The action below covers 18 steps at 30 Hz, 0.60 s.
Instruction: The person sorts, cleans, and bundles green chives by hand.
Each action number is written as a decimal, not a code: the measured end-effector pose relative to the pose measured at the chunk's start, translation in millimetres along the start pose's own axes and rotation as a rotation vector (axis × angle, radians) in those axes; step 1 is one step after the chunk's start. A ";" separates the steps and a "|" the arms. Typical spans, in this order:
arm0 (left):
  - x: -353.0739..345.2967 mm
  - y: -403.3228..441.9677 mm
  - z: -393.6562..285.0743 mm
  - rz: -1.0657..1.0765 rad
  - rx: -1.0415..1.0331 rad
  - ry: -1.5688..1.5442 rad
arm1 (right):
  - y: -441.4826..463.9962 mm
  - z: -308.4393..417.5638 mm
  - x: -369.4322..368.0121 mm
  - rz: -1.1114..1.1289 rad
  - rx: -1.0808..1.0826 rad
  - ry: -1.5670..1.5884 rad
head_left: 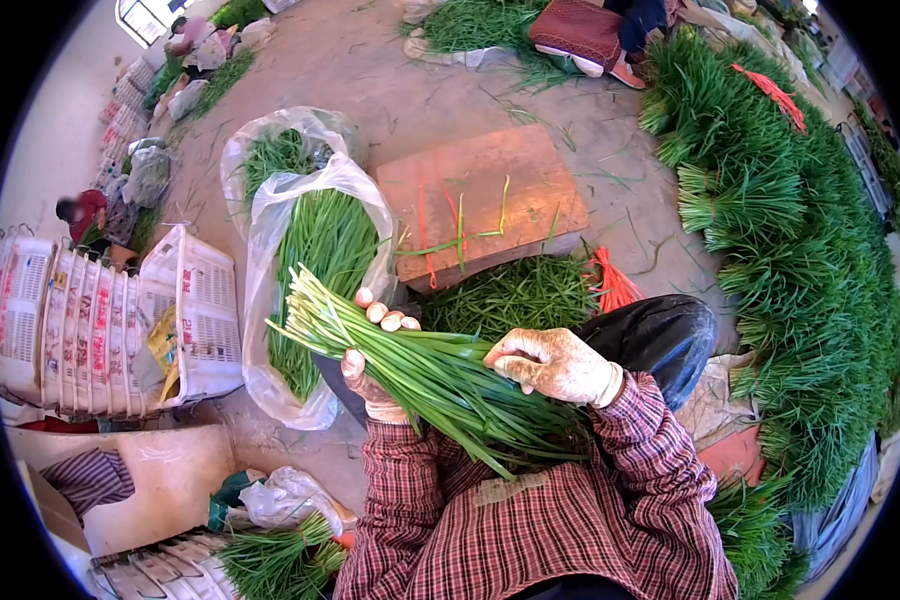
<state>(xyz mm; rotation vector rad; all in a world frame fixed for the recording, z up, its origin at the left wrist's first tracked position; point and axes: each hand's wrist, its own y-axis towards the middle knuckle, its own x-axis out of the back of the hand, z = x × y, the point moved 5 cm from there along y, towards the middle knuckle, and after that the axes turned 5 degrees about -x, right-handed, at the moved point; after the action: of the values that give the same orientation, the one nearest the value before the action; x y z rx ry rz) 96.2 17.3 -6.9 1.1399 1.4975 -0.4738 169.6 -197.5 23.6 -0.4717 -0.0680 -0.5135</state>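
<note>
A loose bunch of garlic chives [420, 362] lies slantwise across my lap, its pale stem ends up to the left and its green leaves down to the right. My left hand [378, 395], gloved, is wrapped round the bunch near the stems, with fingertips on the far side and thumb on the near side. My right hand [565, 362], also gloved, pinches some leaves at the upper edge of the leafy half. Just past the bunch is a wooden block [485, 195] with red ties [422, 235] and stray leaves on it.
An open plastic bag [258, 290] of chives stands left of the block. Cut leaves [515, 298] and a bundle of red ties [613, 282] lie by my knee. Tied chive bundles [810, 270] line the right side. White crates [195, 310] stand left. Other people sit farther back.
</note>
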 end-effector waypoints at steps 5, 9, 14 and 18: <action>1.2 0.9 2.4 0.004 0.009 -0.007 | -1.4 -0.8 6.3 0.022 0.058 -0.028; -0.8 1.7 3.3 0.006 0.030 0.009 | -11.1 11.6 57.1 -0.273 0.036 -0.064; -5.9 5.3 16.3 -0.051 0.058 0.087 | 2.9 30.8 52.7 -0.221 0.126 0.001; -9.7 12.6 11.8 -0.005 0.040 0.098 | 1.4 45.9 41.6 -0.387 0.444 -0.202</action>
<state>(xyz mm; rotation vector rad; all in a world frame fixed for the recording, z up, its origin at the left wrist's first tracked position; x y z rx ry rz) 112.0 9.8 2.3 1.2056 1.5817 -0.4582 209.0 -194.8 71.4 -0.0696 -0.4642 -0.8054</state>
